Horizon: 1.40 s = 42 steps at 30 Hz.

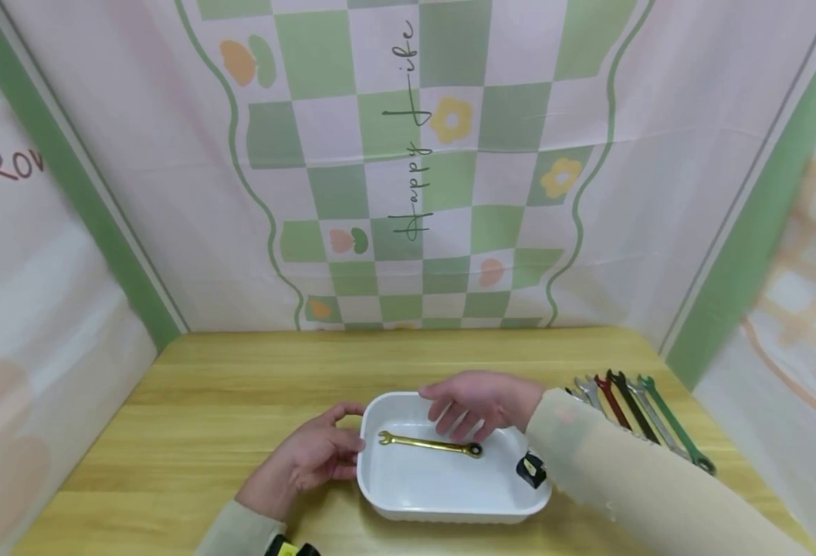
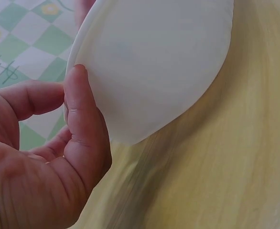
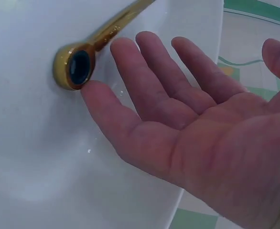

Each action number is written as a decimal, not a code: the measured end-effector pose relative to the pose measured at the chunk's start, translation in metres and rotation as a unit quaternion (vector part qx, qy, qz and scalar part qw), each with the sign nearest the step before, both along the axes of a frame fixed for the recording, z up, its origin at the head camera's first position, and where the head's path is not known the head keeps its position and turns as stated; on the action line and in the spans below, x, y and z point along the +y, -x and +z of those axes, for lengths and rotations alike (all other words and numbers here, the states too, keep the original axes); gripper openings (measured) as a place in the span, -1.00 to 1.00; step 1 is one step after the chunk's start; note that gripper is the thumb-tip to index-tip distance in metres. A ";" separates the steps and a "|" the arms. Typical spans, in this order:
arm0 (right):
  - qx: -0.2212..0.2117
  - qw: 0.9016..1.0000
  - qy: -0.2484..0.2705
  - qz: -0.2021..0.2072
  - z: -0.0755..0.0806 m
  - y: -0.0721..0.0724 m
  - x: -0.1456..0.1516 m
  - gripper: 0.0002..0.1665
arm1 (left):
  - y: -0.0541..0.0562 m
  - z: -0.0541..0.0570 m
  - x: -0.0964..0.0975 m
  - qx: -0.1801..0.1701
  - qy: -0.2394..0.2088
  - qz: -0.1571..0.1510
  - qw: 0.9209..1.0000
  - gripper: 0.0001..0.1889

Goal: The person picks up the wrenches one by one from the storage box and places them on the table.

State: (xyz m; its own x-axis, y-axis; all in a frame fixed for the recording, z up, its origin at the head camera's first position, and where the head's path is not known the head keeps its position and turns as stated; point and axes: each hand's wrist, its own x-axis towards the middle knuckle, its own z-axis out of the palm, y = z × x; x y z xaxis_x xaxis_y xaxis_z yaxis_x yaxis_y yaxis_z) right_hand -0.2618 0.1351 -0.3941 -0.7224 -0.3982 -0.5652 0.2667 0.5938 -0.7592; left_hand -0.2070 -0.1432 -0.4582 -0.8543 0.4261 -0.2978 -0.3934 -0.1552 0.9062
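A white rectangular dish [image 1: 442,486] stands on the wooden table. My left hand [image 1: 313,455] holds its left end; the left wrist view shows the thumb and a finger pinching the rim [image 2: 72,55]. Inside the dish lies a gold combination wrench [image 1: 430,444], its open end to the left and its ring end to the right. Over the dish's far side, my right hand [image 1: 477,398] is spread with loosely bent fingers and holds nothing. Close up, one fingertip of that hand [image 3: 202,124] is right by the wrench's ring end [image 3: 61,67]; whether they touch, I cannot tell.
Several wrenches lie side by side at the table's right, among them a red one [image 1: 613,404], a black one [image 1: 633,407] and a green one [image 1: 678,425]. My right forearm partly covers them. A checked cloth [image 1: 421,170] hangs behind the table [image 1: 241,386].
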 end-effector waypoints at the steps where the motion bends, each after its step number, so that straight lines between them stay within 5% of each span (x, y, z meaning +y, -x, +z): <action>1: -0.002 1.000 -0.003 0.003 -0.002 -0.001 0.000 -0.28 | 0.000 0.000 0.000 0.000 0.000 0.000 1.000 -0.35; 11: 0.020 0.999 -0.047 0.014 -0.026 -0.012 -0.016 -0.73 | 0.000 0.000 0.001 -0.001 -0.003 -0.003 1.000 -0.35; 23: 0.097 0.991 -0.086 0.020 -0.032 -0.024 -0.026 -0.53 | 0.000 -0.001 0.002 -0.006 -0.015 -0.004 1.000 -0.33; 29: 0.172 0.978 -0.106 0.055 -0.037 -0.026 -0.028 -0.57 | 0.000 -0.002 0.001 -0.004 -0.013 -0.004 1.000 -0.34; 42: 0.244 0.959 -0.112 0.089 -0.041 -0.026 -0.030 -0.55 | 0.001 -0.003 0.001 -0.001 -0.013 -0.006 1.000 -0.33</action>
